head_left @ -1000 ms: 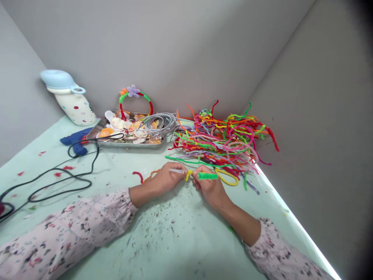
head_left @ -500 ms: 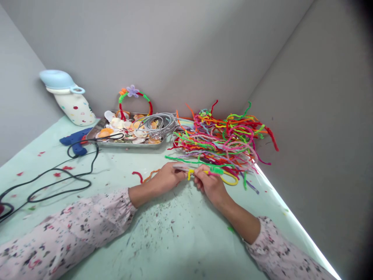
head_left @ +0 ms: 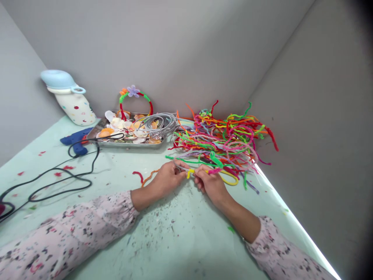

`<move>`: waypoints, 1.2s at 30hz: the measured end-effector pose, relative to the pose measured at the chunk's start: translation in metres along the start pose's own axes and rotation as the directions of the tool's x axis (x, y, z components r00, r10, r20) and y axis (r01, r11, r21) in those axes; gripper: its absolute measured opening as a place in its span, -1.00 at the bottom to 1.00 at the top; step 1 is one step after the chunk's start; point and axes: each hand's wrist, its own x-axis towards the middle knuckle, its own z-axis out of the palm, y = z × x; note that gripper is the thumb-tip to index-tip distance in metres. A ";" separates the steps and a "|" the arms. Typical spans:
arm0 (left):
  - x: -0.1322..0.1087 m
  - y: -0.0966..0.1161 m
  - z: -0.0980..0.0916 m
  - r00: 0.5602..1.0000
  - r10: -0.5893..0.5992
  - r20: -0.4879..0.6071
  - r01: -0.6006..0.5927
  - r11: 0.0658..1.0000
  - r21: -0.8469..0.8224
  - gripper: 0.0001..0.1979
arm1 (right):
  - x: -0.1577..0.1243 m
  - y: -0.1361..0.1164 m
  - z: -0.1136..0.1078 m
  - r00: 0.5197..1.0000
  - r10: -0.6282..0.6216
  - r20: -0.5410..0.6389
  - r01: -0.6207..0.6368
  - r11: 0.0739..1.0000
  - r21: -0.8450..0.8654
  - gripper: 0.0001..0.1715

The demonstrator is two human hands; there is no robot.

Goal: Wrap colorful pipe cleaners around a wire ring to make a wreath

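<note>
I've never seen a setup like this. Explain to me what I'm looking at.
There is no machine here, just a person's bare left hand and right hand. You are looking forward and down from a camera worn on that person's head.

The left hand grips a thin grey strand; the right hand pinches a fuzzy yellow strip. Fingers hide exactly how the two join. Pink and green fuzzy pieces show just past the right hand; whether they are attached, I can't tell.

On the pale green table, farther from the person, are a bottle, a blue glue gun, a metal tray of shells, and a colourful pile of pipe cleaners.
</note>
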 end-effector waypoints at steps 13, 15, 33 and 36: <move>-0.002 0.006 -0.001 1.000 -0.028 0.006 0.029 1.000 -0.013 -0.88 | 0.000 0.001 -0.002 0.999 0.034 0.032 -0.033 0.999 -0.016 -0.82; -0.003 0.008 -0.001 0.999 -0.044 -0.003 0.044 0.999 0.008 -0.87 | 0.001 0.002 -0.003 0.999 0.021 0.035 -0.020 1.000 -0.013 -0.81; -0.005 0.013 -0.001 0.996 -0.088 -0.021 0.087 0.996 -0.023 -0.91 | -0.001 0.005 -0.002 0.999 -0.003 0.038 0.005 0.998 -0.069 -0.73; -0.006 0.016 -0.002 0.995 -0.098 -0.020 0.097 0.994 -0.051 -0.91 | -0.002 0.005 -0.002 1.000 0.005 0.031 -0.002 0.997 -0.078 -0.73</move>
